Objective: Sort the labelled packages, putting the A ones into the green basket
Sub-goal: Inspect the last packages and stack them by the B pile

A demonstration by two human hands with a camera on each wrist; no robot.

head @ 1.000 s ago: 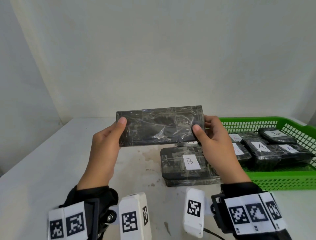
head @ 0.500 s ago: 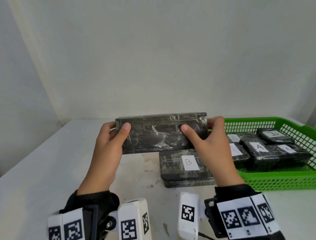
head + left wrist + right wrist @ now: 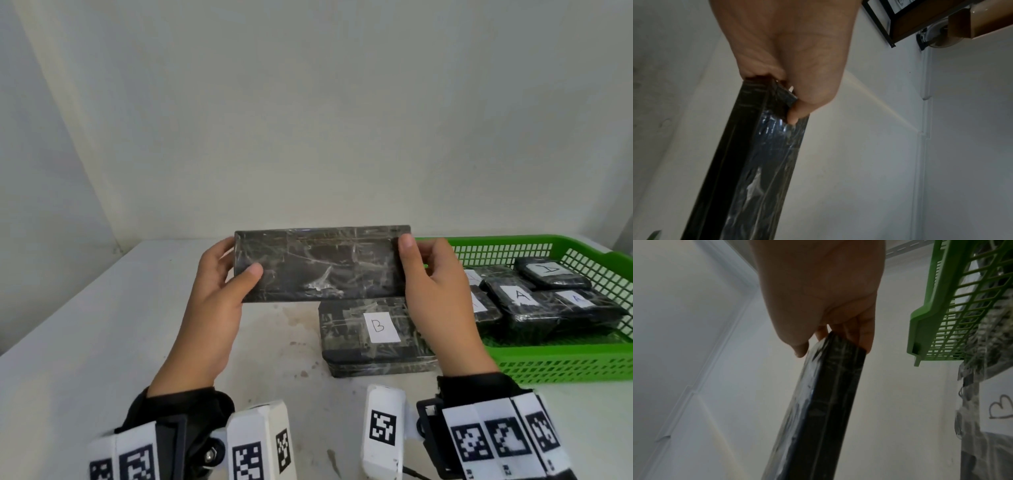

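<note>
A long dark package (image 3: 322,263) wrapped in clear film hangs in the air above the table, held by both ends. My left hand (image 3: 222,281) grips its left end, thumb on the near face. My right hand (image 3: 431,281) grips the right end the same way. No label shows on the face toward me. The wrist views show the package (image 3: 748,162) (image 3: 818,410) edge-on between thumb and fingers. Beneath it lies a package labelled B (image 3: 373,335) on the table. The green basket (image 3: 565,363) at the right holds several dark packages, some labelled A (image 3: 520,296).
The white table (image 3: 85,342) runs left and toward me, with a few brown stains near the B package. A pale wall stands close behind. The basket's near wall sits just right of my right wrist.
The package has been turned in my hands and raised a little. My right thumb slid from the middle of the near face back out to the right end.
</note>
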